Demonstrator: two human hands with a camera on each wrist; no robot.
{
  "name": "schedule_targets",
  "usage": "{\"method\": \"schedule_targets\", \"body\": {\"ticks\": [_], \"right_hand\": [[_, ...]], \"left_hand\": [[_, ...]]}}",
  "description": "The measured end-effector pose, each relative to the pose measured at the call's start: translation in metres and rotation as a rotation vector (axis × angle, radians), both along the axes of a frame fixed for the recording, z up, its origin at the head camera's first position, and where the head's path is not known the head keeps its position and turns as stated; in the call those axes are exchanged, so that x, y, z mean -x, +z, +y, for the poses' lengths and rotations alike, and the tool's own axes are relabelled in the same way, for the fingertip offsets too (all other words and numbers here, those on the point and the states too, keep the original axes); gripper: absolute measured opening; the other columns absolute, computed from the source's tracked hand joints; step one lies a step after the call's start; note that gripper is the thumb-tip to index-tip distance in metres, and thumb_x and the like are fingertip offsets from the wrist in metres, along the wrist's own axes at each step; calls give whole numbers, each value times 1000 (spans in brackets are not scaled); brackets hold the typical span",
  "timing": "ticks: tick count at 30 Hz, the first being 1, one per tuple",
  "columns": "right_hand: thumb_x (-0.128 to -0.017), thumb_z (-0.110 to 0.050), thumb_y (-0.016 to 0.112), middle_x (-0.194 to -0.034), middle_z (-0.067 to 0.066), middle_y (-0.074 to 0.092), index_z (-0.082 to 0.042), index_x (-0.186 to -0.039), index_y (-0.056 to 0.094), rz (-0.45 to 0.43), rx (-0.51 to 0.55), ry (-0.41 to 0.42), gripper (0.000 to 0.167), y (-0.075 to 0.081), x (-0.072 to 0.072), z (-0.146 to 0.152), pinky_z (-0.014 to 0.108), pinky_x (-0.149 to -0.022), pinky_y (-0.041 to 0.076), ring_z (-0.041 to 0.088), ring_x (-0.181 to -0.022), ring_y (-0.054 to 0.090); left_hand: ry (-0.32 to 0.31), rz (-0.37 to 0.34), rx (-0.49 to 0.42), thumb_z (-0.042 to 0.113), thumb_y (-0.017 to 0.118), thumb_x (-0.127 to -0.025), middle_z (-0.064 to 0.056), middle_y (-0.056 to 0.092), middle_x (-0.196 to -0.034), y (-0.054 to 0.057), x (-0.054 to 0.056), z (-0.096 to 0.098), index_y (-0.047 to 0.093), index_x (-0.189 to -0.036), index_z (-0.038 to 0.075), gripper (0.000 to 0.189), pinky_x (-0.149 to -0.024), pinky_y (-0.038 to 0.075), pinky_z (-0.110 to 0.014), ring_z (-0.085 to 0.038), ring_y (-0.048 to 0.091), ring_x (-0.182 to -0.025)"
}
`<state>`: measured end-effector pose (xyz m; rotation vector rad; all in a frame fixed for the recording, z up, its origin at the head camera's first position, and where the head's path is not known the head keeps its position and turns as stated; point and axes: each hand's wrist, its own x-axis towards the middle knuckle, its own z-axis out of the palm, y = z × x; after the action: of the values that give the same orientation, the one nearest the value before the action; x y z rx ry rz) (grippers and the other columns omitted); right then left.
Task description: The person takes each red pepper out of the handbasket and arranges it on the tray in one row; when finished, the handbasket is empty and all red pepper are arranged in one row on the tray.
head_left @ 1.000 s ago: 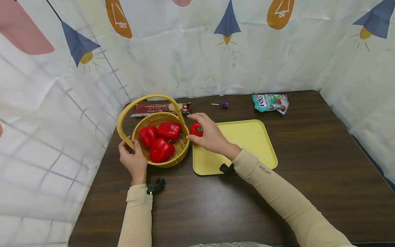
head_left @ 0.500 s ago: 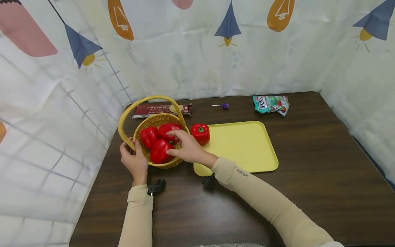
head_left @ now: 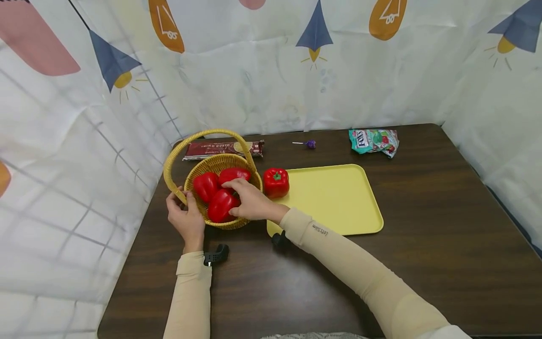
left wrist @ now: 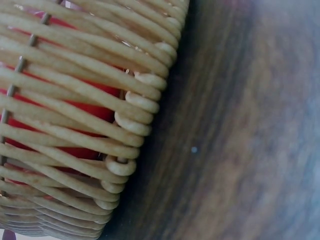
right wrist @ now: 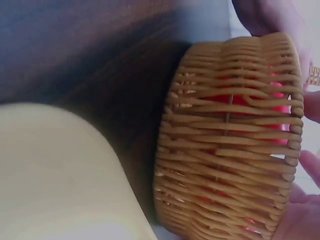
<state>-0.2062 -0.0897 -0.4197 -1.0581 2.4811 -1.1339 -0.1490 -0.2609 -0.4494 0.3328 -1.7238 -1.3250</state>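
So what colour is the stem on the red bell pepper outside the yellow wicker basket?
Green; the stem shows best in the head view.

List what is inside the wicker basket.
Three red bell peppers show inside the wicker basket. The right hand hides parts of two; whatever lies beneath the peppers cannot be seen.

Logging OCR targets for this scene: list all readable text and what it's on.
"FOXS": teal snack bag; any finer print on it is too small to read.
"LetsSlim": right sleeve, small but apparently legible.
Dark red packet: pale lettering, too small and blurred to read with confidence.
No text seen on the basket, red peppers or yellow tray.
Wrist views: no legible text.
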Motion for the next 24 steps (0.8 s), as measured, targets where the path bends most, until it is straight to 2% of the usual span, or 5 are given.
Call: {"method": "schedule_targets", "body": {"ticks": [5, 12, 17, 24], "right_hand": [[-79, -10, 76, -143, 6, 45, -12, -144, 45, 8, -52, 37, 72, 4, 5, -4, 34, -104, 41, 19, -127, 45], [-78, -6, 77, -144, 4, 47, -13, -143, 46, 30, -123, 84, 73, 3, 7, -9, 34, -109, 35, 19, -131, 42], [-77, -12, 81, -139, 6, 46, -13, -144, 47, 63, -137, 86, 75, -1, 6, -9, 35, -105, 40, 20, -127, 44], [-73, -29, 86, -129, 6, 49, -7, -140, 50, 112, -132, 46, 79, -2, 3, -7, 30, -100, 43, 19, -119, 46]], "left_hand": [[-3, -5, 2, 2, 59, -95, -29, 61, -107, 0, 1, 0, 55, -119, -12, 28, -80, 45, -21, -7, 55, -91], [2, -15, 5, 0, 59, -94, -29, 61, -106, 0, 0, 0, 55, -120, -12, 28, -82, 45, -23, -13, 57, -92], [-8, -4, -5, -1, 58, -94, -31, 60, -106, 1, 0, 1, 54, -120, -15, 29, -80, 44, -21, -15, 56, -92], [-9, 3, -10, -2, 58, -94, -30, 60, -105, 1, -1, 1, 54, -120, -16, 30, -81, 44, -21, -9, 55, -91]]}}
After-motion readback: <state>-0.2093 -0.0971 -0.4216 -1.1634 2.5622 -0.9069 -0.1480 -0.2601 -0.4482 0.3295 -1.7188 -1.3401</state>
